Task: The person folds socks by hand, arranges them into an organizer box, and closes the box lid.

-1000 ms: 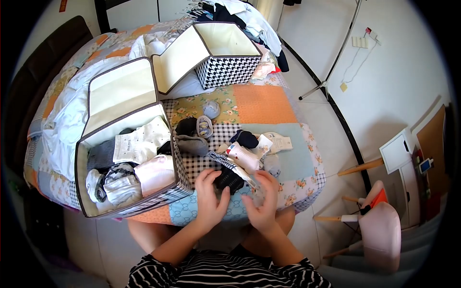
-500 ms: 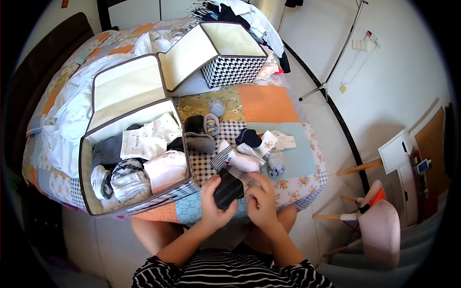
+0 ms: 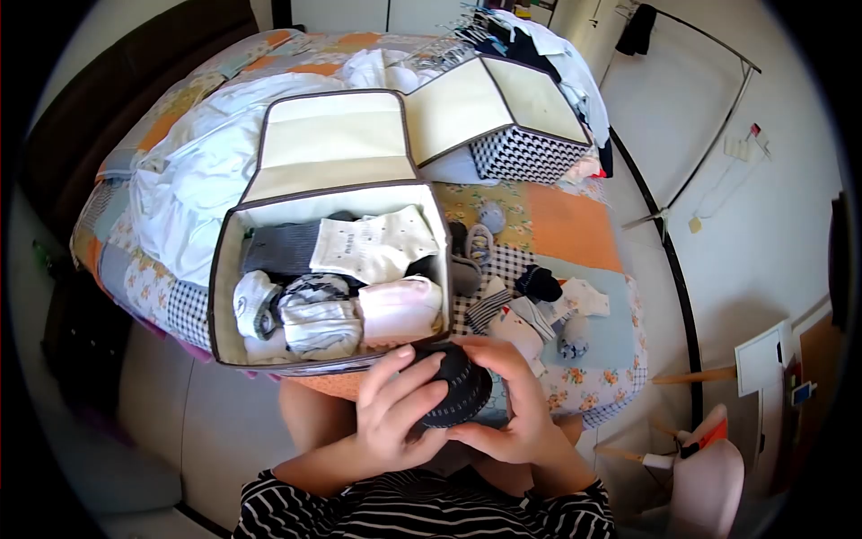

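A black sock bundle [image 3: 460, 392] with light stitched lines is rolled into a rounded shape between my hands, in front of my body. My left hand [image 3: 395, 409] has its fingers over the bundle's left side. My right hand [image 3: 514, 400] curves round the right side, thumb below and fingers above. Just beyond them stands an open fabric storage box [image 3: 237, 359]. Inside lie a grey folded garment [image 3: 280, 250], a cream dotted one [image 3: 377, 244], a pink one [image 3: 400, 308] and patterned rolls [image 3: 320, 325]. Loose socks [image 3: 539, 283], navy, striped and white, lie on the bed to the right.
A second houndstooth box [image 3: 530, 156] stands open farther back on the patchwork bed [image 3: 575, 225]. White bedding [image 3: 193, 189] is heaped at the left. Clothes on hangers [image 3: 525, 49] pile at the back. A pink chair [image 3: 708, 485] and a metal rack [image 3: 709, 148] stand at the right.
The black sock has turned from a flat, longer piece into a rounded bundle. Both hands now wrap it closely. The view has swung left, so the box sits nearer the middle.
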`<action>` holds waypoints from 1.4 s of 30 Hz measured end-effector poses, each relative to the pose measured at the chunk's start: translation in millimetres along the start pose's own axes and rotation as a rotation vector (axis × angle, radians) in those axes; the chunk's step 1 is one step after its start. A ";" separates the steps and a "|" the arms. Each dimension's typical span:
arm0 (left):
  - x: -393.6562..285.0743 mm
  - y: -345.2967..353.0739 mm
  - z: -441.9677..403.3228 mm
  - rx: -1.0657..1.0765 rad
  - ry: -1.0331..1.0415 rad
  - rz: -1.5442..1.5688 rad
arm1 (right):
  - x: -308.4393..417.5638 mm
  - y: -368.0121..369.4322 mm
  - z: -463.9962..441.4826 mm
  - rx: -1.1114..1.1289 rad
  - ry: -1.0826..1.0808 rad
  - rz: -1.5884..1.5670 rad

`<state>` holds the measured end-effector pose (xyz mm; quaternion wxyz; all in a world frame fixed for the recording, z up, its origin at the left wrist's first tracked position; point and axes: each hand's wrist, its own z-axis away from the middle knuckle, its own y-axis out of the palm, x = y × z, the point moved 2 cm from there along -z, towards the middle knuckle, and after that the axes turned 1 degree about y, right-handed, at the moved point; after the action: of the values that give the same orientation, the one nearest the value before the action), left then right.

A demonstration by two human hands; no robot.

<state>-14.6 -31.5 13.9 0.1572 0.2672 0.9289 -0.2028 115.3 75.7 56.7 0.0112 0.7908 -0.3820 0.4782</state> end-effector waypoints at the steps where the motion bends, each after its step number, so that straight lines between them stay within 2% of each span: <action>1: 3.7 -13.8 -8.5 0.006 0.007 -0.036 | 3.1 0.8 -11.3 0.040 -0.015 0.033; 3: 4.0 -44.9 -31.0 0.075 -0.063 -0.103 | 8.5 5.9 -33.7 0.086 -0.039 0.059; 5: 11.8 -71.2 -46.2 0.134 -0.111 -0.168 | 10.7 14.3 -49.4 0.131 0.037 0.048; 7: 22.3 -90.1 -63.2 0.132 -0.219 -0.145 | 11.9 22.8 -71.8 0.135 -0.013 0.052; 9: 34.4 -105.6 -73.9 0.195 -0.340 -0.118 | 4.2 25.7 -87.3 0.133 0.038 0.070; 10: 38.9 -112.2 -78.6 0.218 -0.360 -0.077 | -1.5 26.0 -95.8 0.091 0.010 0.079; 13: 53.7 -132.8 -92.9 0.271 -0.454 0.078 | -11.7 22.2 -117.9 0.114 0.149 0.025; 15: 64.9 -140.9 -104.1 0.256 -0.536 0.200 | -17.9 23.6 -130.1 0.181 0.212 0.025; 19: 103.4 -147.7 -115.3 0.447 -0.664 0.314 | -30.8 46.8 -155.6 0.356 0.308 -0.069; 21: 115.9 -149.1 -114.0 0.467 -0.643 0.220 | -42.4 65.5 -168.5 0.421 0.369 -0.166; 22: 119.2 -150.6 -117.7 0.487 -0.639 0.145 | -44.1 72.1 -177.6 0.479 0.330 -0.077; 23: 125.2 -158.0 -120.2 0.501 -0.639 0.062 | -44.8 85.2 -191.1 0.447 0.331 -0.070; 27: 143.1 -172.4 -121.3 0.507 -0.648 0.136 | -56.3 114.2 -219.3 0.450 0.297 -0.118; 31: 132.7 -178.5 -114.9 0.559 -0.377 -0.325 | -69.7 132.7 -229.0 0.582 0.344 -0.079; 33: 135.3 -175.6 -103.5 0.608 -0.277 -0.414 | -75.2 138.0 -226.2 0.595 0.291 0.095; 35: 147.5 -175.7 -93.5 0.546 -0.250 -0.336 | -82.0 139.8 -223.6 0.608 0.332 0.117; 38: 151.3 -179.2 -93.7 0.496 -0.572 -0.213 | -90.0 137.8 -222.2 0.477 0.240 0.135; 41: 150.3 -173.8 -96.0 0.508 -0.435 -0.332 | -90.3 139.4 -214.8 0.297 0.176 0.221; 42: 150.6 -171.8 -97.3 0.516 -0.398 -0.367 | -88.3 139.4 -213.0 0.314 0.107 0.293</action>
<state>-250.3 -54.6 88.4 0.2231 0.0824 0.8309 -0.5030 -151.9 110.9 56.2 -0.1618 0.6923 -0.4125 0.5695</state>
